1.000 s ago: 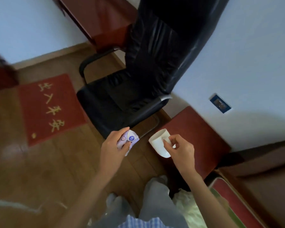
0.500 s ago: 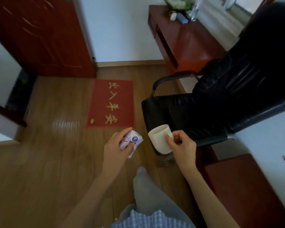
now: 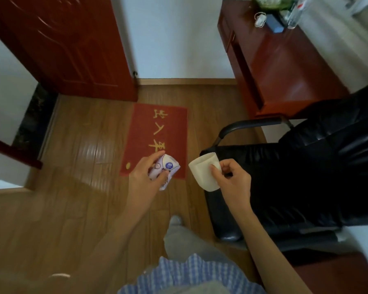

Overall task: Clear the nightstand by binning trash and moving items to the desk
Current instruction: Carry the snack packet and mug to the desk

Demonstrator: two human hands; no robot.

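My left hand (image 3: 146, 177) grips a small white and purple tissue pack (image 3: 165, 169) over the wooden floor, near the red mat. My right hand (image 3: 232, 183) holds a cream mug (image 3: 202, 174) by its handle side, tilted, beside the seat of the black chair. The red-brown desk (image 3: 285, 60) stands at the upper right against the wall. A corner of the red-brown nightstand (image 3: 336, 276) shows at the bottom right.
A black leather office chair (image 3: 306, 177) fills the right side between me and the desk. On the desk's far end lie a blue box (image 3: 274, 23), a bottle (image 3: 295, 12) and a white cord. A red doormat (image 3: 157, 141) and a red-brown door (image 3: 68, 45) are ahead.
The view has swung left and up from the nightstand toward the door and desk. Both hands keep their hold on the tissue pack and the mug.
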